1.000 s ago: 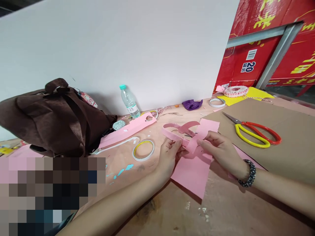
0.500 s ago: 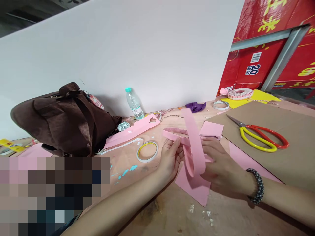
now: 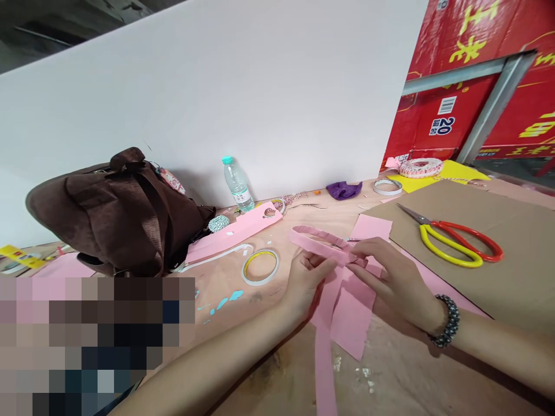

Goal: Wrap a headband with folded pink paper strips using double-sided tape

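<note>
Pink paper loop (image 3: 314, 240) clenched between left hand (image 3: 307, 283) and right hand (image 3: 396, 277), the join hidden behind fingers (image 3: 368, 247). Loose strip (image 3: 324, 370) now drops across pink sheet (image 3: 358, 306) on the table (image 3: 390, 375), cut off by the frame's bottom edge; earlier it stood upright.

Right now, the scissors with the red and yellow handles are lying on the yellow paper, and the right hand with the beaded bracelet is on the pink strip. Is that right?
Not quite: the head view shows the scissors lying on the brown cardboard sheet. The right hand with the beaded bracelet is on the pink strip, as you said.
</note>
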`<state>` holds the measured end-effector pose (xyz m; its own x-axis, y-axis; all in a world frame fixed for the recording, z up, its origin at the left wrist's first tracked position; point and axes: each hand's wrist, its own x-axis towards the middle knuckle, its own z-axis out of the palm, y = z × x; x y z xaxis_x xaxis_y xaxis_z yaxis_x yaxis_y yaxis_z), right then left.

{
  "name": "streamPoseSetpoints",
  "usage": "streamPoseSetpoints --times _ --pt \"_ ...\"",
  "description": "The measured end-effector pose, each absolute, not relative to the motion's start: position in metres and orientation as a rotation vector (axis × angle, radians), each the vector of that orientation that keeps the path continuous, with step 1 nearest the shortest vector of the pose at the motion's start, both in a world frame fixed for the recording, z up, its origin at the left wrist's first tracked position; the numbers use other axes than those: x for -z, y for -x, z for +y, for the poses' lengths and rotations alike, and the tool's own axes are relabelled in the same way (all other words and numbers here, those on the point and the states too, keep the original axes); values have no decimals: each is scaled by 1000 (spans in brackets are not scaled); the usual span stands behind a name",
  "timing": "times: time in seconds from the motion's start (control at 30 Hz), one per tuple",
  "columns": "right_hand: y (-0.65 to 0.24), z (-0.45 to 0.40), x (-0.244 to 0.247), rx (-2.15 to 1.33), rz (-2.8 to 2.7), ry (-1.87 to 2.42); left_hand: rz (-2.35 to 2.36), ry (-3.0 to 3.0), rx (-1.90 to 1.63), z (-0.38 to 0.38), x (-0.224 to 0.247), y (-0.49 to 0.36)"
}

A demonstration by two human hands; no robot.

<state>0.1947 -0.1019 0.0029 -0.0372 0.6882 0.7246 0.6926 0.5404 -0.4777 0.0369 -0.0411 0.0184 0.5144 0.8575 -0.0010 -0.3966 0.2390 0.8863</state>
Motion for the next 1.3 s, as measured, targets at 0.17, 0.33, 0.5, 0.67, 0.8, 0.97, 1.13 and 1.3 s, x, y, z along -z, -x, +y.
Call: streamPoseSetpoints --times 0.17,0.33,0.5,0.67,0.8,0.97,1.13,1.3 --pt "-194 -103 -3 -15 -1782 1137 573 -1103 -899 -44 -27 -34" --pt "-195 -104 -2 6 -1784 1114 608 -1136 -869 -45 -24 -34" --pt "-193 -105 -3 10 -1706 1144 620 -1157 -872 -45 -17 -36" --pt "-193 -106 0 -54 -1711 1169 655 -1221 -913 -45 -18 -34" --pt "-192 -107 3 -108 -1726 1162 692 -1249 -935 -43 -16 -33" --pt "-190 -109 2 -179 -1747 1149 709 -1259 -928 -43 -12 -34" --pt "-190 -110 2 -206 -1757 1162 703 -1269 -929 -44 -10 -36" --pt "-190 -110 3 -238 -1749 1190 721 -1305 -948 -44 -9 -36"
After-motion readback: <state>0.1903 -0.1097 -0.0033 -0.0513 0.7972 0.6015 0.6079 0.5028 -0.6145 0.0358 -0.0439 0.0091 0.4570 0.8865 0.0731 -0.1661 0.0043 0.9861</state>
